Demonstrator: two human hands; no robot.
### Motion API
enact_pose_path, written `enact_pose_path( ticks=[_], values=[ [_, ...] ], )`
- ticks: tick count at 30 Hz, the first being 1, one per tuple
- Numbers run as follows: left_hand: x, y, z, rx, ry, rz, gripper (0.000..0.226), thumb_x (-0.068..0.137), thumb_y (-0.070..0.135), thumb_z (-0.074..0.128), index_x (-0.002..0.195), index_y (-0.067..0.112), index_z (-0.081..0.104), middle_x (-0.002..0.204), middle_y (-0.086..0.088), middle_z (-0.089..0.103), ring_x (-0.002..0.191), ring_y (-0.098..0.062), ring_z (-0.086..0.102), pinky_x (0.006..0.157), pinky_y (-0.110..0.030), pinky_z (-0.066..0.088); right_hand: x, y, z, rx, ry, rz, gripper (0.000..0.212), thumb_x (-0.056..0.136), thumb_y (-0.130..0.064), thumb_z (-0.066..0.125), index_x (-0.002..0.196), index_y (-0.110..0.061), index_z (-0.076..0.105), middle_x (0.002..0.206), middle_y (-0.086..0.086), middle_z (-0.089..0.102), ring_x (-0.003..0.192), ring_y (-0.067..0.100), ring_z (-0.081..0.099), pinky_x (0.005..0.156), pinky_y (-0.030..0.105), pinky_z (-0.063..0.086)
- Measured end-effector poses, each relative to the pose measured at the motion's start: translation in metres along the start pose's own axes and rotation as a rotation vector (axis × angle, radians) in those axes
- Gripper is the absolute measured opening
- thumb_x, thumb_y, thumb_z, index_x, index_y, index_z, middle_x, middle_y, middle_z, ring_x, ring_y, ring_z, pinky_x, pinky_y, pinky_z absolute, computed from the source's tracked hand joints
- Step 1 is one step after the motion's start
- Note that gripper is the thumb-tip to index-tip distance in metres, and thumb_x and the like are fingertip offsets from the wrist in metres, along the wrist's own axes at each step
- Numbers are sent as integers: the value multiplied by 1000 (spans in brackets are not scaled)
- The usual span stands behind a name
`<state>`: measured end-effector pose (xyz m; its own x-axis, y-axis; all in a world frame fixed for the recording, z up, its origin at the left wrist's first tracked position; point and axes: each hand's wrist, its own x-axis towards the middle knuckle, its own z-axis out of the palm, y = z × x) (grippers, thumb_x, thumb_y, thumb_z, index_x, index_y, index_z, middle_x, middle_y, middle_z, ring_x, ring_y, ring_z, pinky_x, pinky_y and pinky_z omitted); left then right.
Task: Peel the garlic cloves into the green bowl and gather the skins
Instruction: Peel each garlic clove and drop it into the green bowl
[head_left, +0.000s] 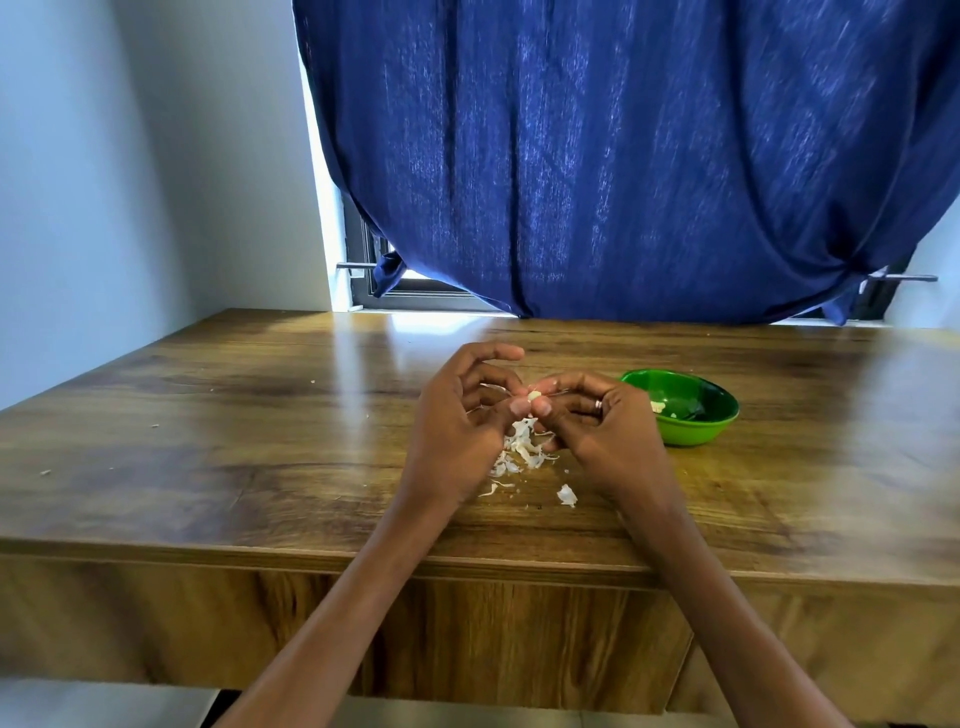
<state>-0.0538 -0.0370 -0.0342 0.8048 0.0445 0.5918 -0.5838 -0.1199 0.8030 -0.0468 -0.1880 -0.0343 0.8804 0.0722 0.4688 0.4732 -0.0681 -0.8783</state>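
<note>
The peeling step was in hand. The left hand and the right hand met above the worktop, the fingers of both pinched on one garlic clove. A heap of skins lay under them; the green bowl stood just to the right, with some peeled pieces inside. The next move probably called for stripping the last skin, then dropping the clove into the bowl.

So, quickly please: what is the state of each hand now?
Left hand: pinches the garlic clove.
Right hand: pinches the same clove.
</note>
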Motion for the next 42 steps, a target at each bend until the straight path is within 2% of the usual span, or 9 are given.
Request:
enact_pose_path(
  ticks=[4, 9, 14, 20, 24, 28, 34, 38, 42],
  values=[
    [0, -1, 0, 15, -34, 14, 40, 85, 0, 76, 120, 16, 62, 87, 0, 69, 82, -13, 68, 74, -26, 56, 1, 1, 1, -12, -16, 16, 9, 84, -10, 77, 89, -12, 70, 79, 3, 76, 70, 13, 72, 51, 25, 57],
    [0, -6, -1, 49, -53, 52, 44, 87, -8, 71, 122, 15, 56, 91, -1, 67, 83, -27, 66, 72, -31, 54, 2, 2, 1, -38, -29, 14, 16, 84, -7, 77, 92, 2, 67, 78, 0, 75, 67, 9, 71, 48, 24, 55],
    [0, -5, -2, 90, -41, 102, 43, 86, -10, 70, 119, 14, 55, 91, -2, 68, 75, -16, 64, 68, -23, 52, 1, 2, 1, -45, -47, 23, 14, 86, -6, 75, 91, 4, 66, 80, 2, 75, 65, 9, 70, 47, 26, 55],
    [-1, 0, 0, 72, -56, 135, 50, 87, -12, 68, 126, 16, 54, 92, -3, 65, 84, -25, 63, 70, -20, 51, -1, -1, 1, 5, -36, 30, 16, 87, -5, 74, 95, 6, 66, 89, 13, 76, 66, 13, 70, 48, 26, 56],
    [0, 0, 1, 68, -105, 140, 53, 88, -16, 62, 129, 17, 54, 91, -4, 60, 86, -28, 60, 70, -26, 50, -2, -2, 2, 63, -65, 53, 18, 89, -1, 70, 98, 11, 62, 90, 12, 78, 69, 16, 73, 51, 30, 58],
    [0, -1, 0, 93, -118, 129, 49, 88, -16, 62, 123, 17, 56, 89, 3, 60, 84, -31, 60, 70, -36, 51, -1, -1, 1, 25, -67, 40, 6, 88, 0, 72, 91, 1, 66, 88, 15, 77, 64, 13, 69, 58, 26, 57],
    [-1, -2, -2, 76, -92, 124, 38, 87, -13, 66, 113, 12, 54, 87, 5, 62, 72, -27, 58, 67, -32, 49, -1, 0, 0, 36, -83, 29, 6, 87, -5, 74, 93, -4, 72, 88, 15, 78, 69, 17, 71, 66, 27, 60],
    [-1, 0, -2, 69, -86, 134, 40, 89, -13, 64, 118, 13, 55, 89, -3, 64, 81, -31, 63, 73, -37, 55, -2, -2, 0, 30, -78, 14, 2, 87, -4, 74, 88, -6, 73, 87, 13, 78, 67, 16, 69, 64, 27, 60],
    [-2, 2, -1, 75, -72, 144, 42, 89, -13, 64, 121, 13, 56, 89, -6, 65, 82, -28, 63, 77, -34, 56, -2, -2, 0, 31, -70, 18, 5, 86, -4, 74, 86, -9, 73, 88, 14, 77, 67, 16, 69, 64, 30, 61]
  ],
)
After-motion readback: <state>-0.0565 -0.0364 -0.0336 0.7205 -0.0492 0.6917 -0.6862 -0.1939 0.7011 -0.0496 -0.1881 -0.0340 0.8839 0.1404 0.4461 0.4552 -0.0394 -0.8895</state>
